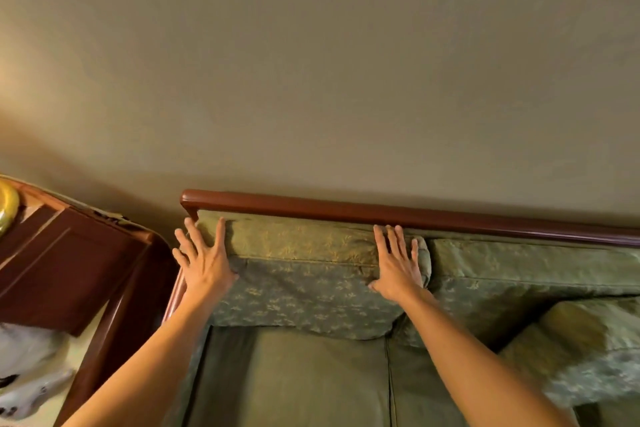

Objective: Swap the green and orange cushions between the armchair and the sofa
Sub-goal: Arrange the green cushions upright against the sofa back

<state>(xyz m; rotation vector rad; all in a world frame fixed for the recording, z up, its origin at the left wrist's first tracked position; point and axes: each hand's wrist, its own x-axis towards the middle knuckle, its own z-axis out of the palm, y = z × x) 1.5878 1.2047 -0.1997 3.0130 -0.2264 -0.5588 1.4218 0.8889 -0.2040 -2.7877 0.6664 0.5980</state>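
Both my hands, left (204, 265) and right (398, 267), lie flat, grip released, pressing the green patterned fabric cushion (304, 274) against the sofa's wooden-railed back (381, 211). Orange cushion's out of view, so maybe halfway done.

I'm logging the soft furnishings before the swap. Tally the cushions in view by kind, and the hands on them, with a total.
Green patterned back cushions: 2, one under both hands, one to its right
Green seat cushions: 2, left, right
Loose green cushion at right edge: 1
Hands: 2, left hand, right hand
Orange cushions: 0
Total: 7
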